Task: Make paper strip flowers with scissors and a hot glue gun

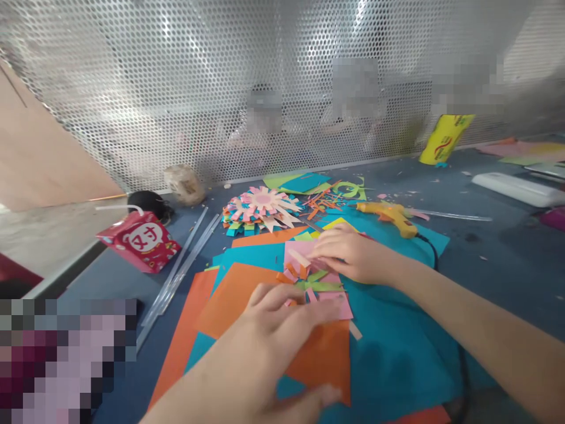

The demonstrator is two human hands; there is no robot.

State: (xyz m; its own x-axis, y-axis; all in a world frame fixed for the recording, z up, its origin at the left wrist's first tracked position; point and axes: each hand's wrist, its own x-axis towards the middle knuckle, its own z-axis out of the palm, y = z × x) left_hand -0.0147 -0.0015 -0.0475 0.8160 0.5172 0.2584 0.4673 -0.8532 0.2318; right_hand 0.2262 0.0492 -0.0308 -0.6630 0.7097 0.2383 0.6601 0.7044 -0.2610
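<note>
My left hand reaches over orange and blue paper, fingers and thumb apart, holding nothing that I can see. Its fingertips are at a small pile of cut paper strips in green, orange and pink. My right hand rests at a sheet of pink paper, fingers bent and close together. A pale pink strip lies right by those fingertips; whether they grip it is hidden. Beneath both hands are an orange sheet and a large blue sheet.
Layered paper rosettes lie beyond my hands. A yellow glue gun with a black cord is on the right, clear glue sticks and a red drink carton on the left. A yellow canister stands near the perforated metal screen.
</note>
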